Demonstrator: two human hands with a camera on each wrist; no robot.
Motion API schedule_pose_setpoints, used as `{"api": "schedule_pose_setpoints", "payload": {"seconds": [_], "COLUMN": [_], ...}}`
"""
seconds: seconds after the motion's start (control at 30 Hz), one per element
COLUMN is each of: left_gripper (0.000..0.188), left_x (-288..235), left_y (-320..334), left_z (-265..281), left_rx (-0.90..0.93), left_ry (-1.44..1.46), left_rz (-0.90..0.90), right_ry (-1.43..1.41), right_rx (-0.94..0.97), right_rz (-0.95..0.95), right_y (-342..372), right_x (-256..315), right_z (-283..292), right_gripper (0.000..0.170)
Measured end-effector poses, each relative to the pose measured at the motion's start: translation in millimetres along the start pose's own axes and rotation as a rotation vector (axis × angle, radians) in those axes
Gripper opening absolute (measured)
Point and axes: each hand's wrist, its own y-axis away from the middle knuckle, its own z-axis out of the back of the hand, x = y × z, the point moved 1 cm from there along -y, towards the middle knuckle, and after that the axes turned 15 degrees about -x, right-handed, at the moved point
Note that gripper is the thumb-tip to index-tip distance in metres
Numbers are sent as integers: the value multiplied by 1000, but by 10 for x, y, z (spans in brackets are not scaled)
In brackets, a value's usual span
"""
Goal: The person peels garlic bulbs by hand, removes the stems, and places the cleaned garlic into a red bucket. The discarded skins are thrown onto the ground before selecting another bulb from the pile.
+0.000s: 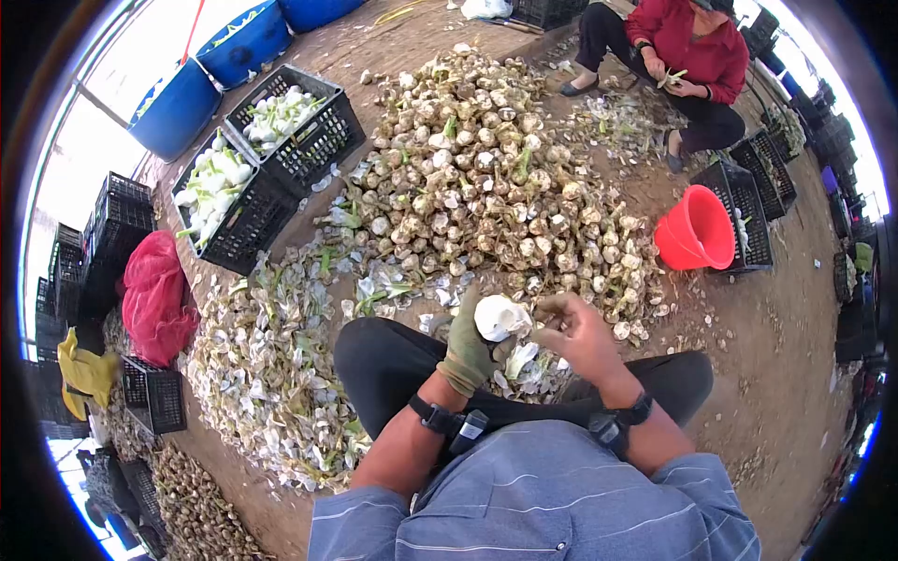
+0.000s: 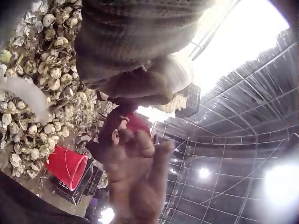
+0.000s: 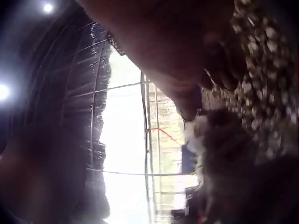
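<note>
A white garlic bulb (image 1: pixel 499 318) is gripped by the gloved left hand (image 1: pixel 470 341) above the crossed legs. The bare right hand (image 1: pixel 584 338) is just right of the bulb, its fingers bent towards it; whether the fingertips touch it is unclear. In the left wrist view the glove (image 2: pixel 135 46) partly covers the pale bulb (image 2: pixel 177 72), and the right hand (image 2: pixel 138 182) is below. The right wrist view is dark, with the right hand (image 3: pixel 173 51) above the white bulb (image 3: pixel 196 133).
A large heap of garlic bulbs (image 1: pixel 468 178) lies ahead, with peeled skins (image 1: pixel 281 374) to the left. Black crates (image 1: pixel 327 136) hold white bulbs. A red bucket (image 1: pixel 695 230) stands at right, near a seated person in a red top (image 1: pixel 687 47).
</note>
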Motion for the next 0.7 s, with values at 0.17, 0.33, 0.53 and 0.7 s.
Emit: {"api": "schedule_pose_setpoints", "payload": {"seconds": [0.17,0.33,0.53,0.7], "left_gripper": [51,46,50,39], "left_x": [10,-20,-33,-210], "left_y": [-51,-292,-299,-58], "left_z": [130,255,164,180], "left_rx": [67,-217,-271,-182], "left_ry": [-136,-195,25,-306], "left_rz": [-96,-251,-331,-651], "right_ry": [164,-183,596,165], "right_rx": [125,562,270,124], "right_rz": [217,-168,460,150], "right_y": [-89,177,-60,-34], "right_x": [-68,361,-286,211], "right_z": [-185,-146,-28,-423], "right_gripper": [22,16,24,51]}}
